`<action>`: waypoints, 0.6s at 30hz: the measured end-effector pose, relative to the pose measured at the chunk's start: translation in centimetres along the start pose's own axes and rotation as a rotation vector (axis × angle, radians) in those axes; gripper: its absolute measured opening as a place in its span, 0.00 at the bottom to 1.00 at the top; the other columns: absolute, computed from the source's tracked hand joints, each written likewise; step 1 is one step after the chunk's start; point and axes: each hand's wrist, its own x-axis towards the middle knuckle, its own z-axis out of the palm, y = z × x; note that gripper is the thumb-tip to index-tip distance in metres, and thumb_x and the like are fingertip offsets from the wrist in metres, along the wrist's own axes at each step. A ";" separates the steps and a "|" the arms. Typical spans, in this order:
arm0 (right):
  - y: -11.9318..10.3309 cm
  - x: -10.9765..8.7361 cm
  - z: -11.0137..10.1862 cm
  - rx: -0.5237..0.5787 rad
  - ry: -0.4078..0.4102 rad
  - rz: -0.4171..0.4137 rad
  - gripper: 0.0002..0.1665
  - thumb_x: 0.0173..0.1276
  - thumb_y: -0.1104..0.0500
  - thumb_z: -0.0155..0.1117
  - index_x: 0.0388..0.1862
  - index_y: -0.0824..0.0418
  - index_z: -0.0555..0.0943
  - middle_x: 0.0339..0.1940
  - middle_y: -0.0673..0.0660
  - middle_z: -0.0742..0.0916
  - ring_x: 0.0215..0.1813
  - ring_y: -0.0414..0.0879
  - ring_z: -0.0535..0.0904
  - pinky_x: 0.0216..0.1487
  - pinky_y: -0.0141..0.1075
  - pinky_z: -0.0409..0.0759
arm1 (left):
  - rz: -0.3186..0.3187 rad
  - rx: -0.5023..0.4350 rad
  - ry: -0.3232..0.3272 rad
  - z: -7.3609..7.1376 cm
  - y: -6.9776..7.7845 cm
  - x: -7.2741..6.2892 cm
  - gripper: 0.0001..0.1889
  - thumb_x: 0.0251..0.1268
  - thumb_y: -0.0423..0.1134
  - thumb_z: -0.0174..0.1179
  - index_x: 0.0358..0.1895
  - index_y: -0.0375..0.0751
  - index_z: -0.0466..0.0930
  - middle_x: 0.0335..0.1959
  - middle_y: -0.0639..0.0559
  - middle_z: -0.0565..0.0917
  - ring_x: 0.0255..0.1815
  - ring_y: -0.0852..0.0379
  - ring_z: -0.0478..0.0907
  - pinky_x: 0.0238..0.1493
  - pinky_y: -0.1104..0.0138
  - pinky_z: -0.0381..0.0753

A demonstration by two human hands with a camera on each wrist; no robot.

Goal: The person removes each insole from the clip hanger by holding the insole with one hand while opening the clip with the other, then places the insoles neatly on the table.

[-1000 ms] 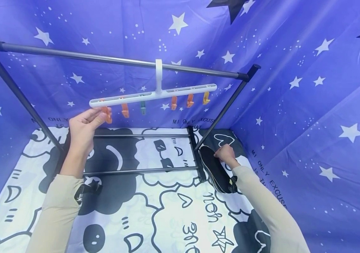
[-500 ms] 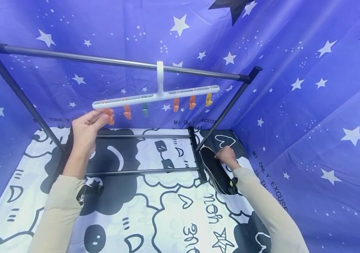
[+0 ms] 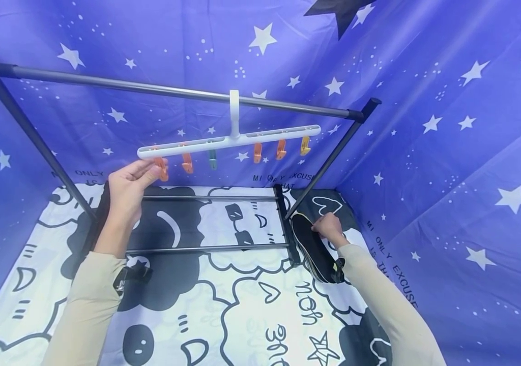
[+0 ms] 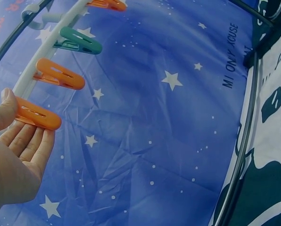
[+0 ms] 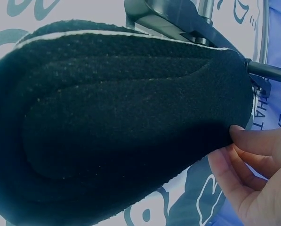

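In the head view a white clip hanger (image 3: 265, 136) hangs by its hook from a dark rack bar (image 3: 146, 88). My left hand (image 3: 125, 190) pinches the orange clip (image 3: 162, 170) at the hanger's left end. The left wrist view shows the thumb on one side of that clip (image 4: 39, 114) and the fingers beneath it. Down to the right, my right hand (image 3: 329, 226) pinches the side edge of a black shoe insole (image 3: 313, 249) near one end. A second pale-edged layer shows along the insole (image 5: 131, 113) in the right wrist view.
More clips line the hanger, among them a green clip (image 3: 213, 158) and a yellow clip (image 3: 305, 146). The rack's lower rails (image 3: 210, 248) run above a black-and-white printed cloth (image 3: 242, 315). A star-patterned purple curtain (image 3: 462, 152) surrounds the area.
The head view has shifted slightly, so rack and hanger appear a little farther right and lower. Both hands keep their grips on the clip and the insole.
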 end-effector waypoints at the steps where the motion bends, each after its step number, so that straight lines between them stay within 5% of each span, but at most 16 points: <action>1: 0.0 0.0 0.0 0.001 0.002 -0.001 0.07 0.57 0.61 0.74 0.28 0.66 0.91 0.08 0.50 0.82 0.14 0.40 0.77 0.30 0.34 0.77 | 0.000 -0.002 -0.001 0.0 0.0 0.0 0.11 0.64 0.30 0.69 0.49 0.32 0.88 0.34 0.58 0.92 0.36 0.63 0.89 0.45 0.75 0.84; 18: -0.3 -0.7 0.0 -0.010 0.041 -0.001 0.15 0.56 0.60 0.72 0.13 0.60 0.81 0.06 0.48 0.76 0.16 0.44 0.75 0.25 0.34 0.71 | 0.028 -0.030 -0.006 -0.1 -0.1 0.2 0.11 0.64 0.28 0.68 0.49 0.30 0.87 0.34 0.57 0.92 0.33 0.62 0.88 0.46 0.74 0.84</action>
